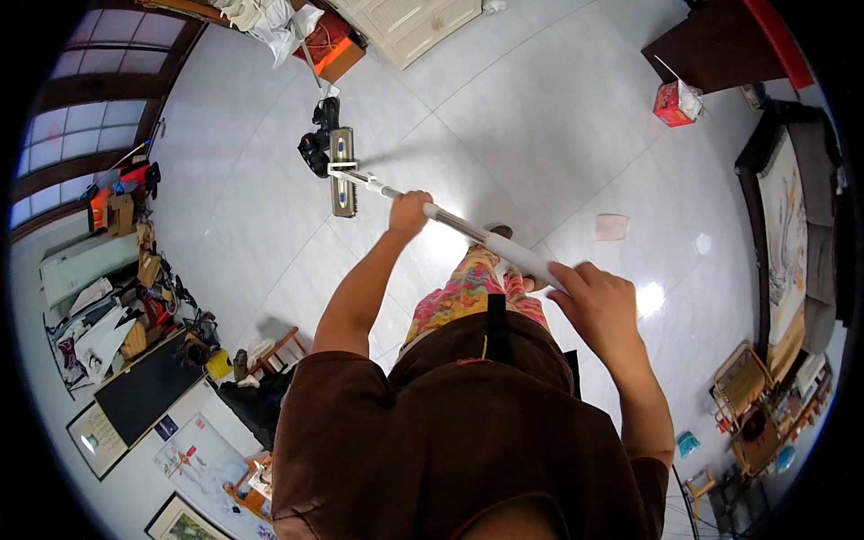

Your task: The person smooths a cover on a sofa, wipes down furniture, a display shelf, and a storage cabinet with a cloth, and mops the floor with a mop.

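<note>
A flat mop [461,225] runs slantwise across the view, with a white and metal pole. My left hand [411,214] is wrapped round the pole's middle. Higher up the handle, my right hand [598,301] is closed round the white grip near its end. The mop head [342,173] is a narrow grey rectangle at the far left end of the pole, over the pale tiled floor. Right beside it lie black shoes [317,142]; I cannot tell whether the head touches them.
A white cabinet [409,27] and an orange box [338,59] stand at the far wall. To the right are a red box [675,104] and a long sofa [814,180]. A pale square patch [612,227] lies on the floor. Clutter [126,306] lines the left wall.
</note>
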A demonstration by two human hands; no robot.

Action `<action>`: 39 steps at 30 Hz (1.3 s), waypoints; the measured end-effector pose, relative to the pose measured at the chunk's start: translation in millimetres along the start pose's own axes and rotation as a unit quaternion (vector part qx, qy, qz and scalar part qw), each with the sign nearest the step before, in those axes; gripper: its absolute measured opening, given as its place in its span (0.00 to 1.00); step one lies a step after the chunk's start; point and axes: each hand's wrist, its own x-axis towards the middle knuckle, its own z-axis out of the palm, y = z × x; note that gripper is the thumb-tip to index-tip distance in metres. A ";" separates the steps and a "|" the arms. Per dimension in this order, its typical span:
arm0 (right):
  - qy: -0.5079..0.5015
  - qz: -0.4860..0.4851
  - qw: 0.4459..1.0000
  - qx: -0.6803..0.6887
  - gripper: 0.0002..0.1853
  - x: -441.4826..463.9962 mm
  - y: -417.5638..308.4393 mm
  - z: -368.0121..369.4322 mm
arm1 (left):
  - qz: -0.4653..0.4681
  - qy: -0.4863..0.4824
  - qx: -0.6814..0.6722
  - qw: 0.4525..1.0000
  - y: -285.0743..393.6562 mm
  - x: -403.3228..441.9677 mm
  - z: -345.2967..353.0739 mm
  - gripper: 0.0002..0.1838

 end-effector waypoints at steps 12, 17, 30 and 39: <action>0.046 0.047 0.998 0.012 0.14 48.9 -8.7 -21.9 | -0.030 0.016 -0.064 0.997 -1.9 62.5 -29.9 0.07; 0.041 0.114 0.992 0.042 0.14 -4.9 15.2 -62.9 | 0.079 0.058 -0.149 0.984 63.0 84.7 25.8 0.07; 0.092 0.374 0.920 -0.072 0.17 -222.9 42.7 -219.2 | 0.282 -0.008 -0.287 0.915 395.9 69.6 66.6 0.05; 0.107 0.276 0.954 -0.037 0.16 -205.4 59.7 -216.3 | 0.264 -0.071 -0.250 0.929 354.7 59.9 35.6 0.11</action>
